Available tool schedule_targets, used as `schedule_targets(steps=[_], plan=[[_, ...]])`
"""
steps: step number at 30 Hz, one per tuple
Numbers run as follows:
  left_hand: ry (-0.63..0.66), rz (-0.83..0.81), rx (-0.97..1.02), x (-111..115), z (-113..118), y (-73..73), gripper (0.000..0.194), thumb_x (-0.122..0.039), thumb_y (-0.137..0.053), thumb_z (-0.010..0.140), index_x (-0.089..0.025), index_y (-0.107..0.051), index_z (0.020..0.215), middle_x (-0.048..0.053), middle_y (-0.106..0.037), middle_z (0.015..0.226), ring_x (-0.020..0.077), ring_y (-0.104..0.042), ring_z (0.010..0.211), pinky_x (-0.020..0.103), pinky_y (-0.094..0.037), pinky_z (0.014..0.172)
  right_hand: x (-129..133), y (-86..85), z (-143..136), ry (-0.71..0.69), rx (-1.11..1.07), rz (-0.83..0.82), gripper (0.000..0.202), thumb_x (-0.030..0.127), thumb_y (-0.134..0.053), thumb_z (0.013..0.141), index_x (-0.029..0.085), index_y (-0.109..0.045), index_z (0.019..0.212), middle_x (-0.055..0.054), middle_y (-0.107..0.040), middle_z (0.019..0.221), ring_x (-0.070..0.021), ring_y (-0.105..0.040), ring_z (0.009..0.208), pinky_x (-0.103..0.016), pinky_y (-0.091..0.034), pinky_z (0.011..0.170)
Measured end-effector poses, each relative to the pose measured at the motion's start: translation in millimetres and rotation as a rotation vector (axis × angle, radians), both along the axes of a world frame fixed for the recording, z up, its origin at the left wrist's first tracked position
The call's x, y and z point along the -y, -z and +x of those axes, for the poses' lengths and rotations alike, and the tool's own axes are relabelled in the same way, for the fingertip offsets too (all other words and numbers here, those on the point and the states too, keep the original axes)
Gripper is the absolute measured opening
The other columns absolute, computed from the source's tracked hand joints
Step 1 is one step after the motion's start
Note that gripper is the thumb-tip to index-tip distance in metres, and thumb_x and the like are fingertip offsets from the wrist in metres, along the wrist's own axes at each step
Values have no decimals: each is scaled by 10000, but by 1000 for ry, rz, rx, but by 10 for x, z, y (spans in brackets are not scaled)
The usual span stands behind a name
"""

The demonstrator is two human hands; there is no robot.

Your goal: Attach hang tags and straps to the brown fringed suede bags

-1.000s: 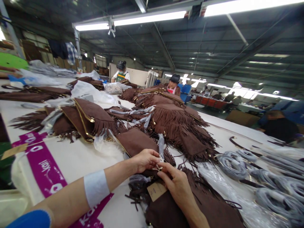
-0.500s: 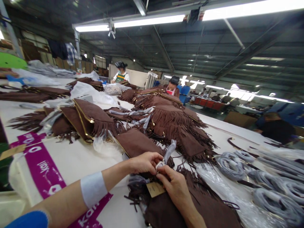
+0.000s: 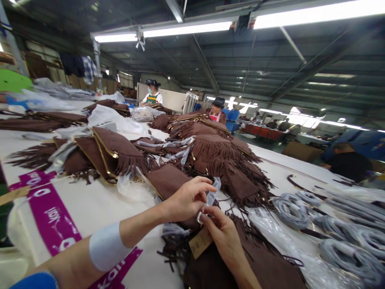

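Metal ring [image 3: 199, 217], pinched by right hand [image 3: 224, 233], may be dropped if pressure slackens; grip of left hand [image 3: 186, 200] cannot be determined.

A wide, smooth, pale blue-white band [image 3: 106, 245] wraps the left forearm [image 3: 70, 257]. Past the band, toward the elbow, is the curved edge of a bright blue sleeve [image 3: 37, 281]; on the band's other side, the wrist [image 3: 152, 218] is bare.
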State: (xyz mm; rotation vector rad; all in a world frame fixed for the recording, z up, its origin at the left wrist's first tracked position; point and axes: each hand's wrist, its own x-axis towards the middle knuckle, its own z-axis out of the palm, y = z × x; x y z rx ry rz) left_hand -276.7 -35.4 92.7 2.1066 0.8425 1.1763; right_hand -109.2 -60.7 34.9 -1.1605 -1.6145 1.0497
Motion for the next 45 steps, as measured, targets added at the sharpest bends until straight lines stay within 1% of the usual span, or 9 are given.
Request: schedule_targets(steps=[5,11,17,22,31,35,38,41,45], plan=[[-3,-16,114,-47,50,163,450,13,-491,688,-135,-657,1079,114,-545,1239,145,-610,913,260,-496,818,-40,22,48,64,-48,-25,364,546,-659,753,182,-666,748,54,-467,522,-122,-422,514,-234,-322,503],[55,-367,-28,-150,40,447,183,-158,-616,700,-89,-703,846,26,-659,730,138,-577,668,214,-436,612,-99,65,105,135,-151,-109,434,587,-676,722,164,-672,820,69,-425,501,-103,-370,498,-227,-278,490],[2,-456,75,-124,155,595,221,-287,-648,688,-82,-709,744,15,-634,650,117,-511,598,210,-376,564,-99,80,87,143,-126,-102,457,599,-684,690,158,-671,809,70,-436,468,-100,-375,457,-228,-274,469],[-9,-509,118,-141,154,628,201,-293,-638,666,-96,-674,671,3,-589,598,103,-457,561,203,-335,526,-110,115,94,176,-101,-61,422,583,-674,715,169,-676,797,70,-441,475,-103,-389,463,-228,-291,469],[-79,-341,8,-120,109,515,82,-172,-588,659,-121,-632,612,-15,-572,594,99,-475,580,201,-319,539,-137,122,133,176,-23,-25,386,571,-665,731,187,-658,699,56,-474,440,-121,-435,432,-246,-329,459],[81,-690,343,-132,121,483,76,-173,-653,589,-126,-599,612,-28,-540,544,78,-425,520,195,-285,498,-139,34,165,96,-36,-46,377,554,-685,723,183,-676,783,34,-571,543,-123,-481,464,-251,-384,486],[206,-941,557,-146,120,483,161,-223,-667,563,-143,-556,648,-21,-552,567,81,-444,493,200,-278,470,-88,-79,207,-83,-123,-93,362,497,-726,733,201,-678,936,-4,-672,815,-134,-574,633,-255,-464,608],[276,-1035,602,-165,88,493,184,-261,-644,587,-154,-529,682,1,-597,641,103,-511,532,211,-328,488,-29,-150,275,-294,-254,-226,322,404,-790,723,214,-683,959,-4,-684,878,-139,-608,780,-250,-473,745],[371,-1129,785,-202,36,515,145,-196,-638,609,-130,-568,717,70,-707,827,140,-613,667,241,-421,598,-11,-175,360,-439,-584,-454,534,617,-719,720,173,-703,1017,-94,-711,1049,-239,-640,1027,-362,-464,947]])
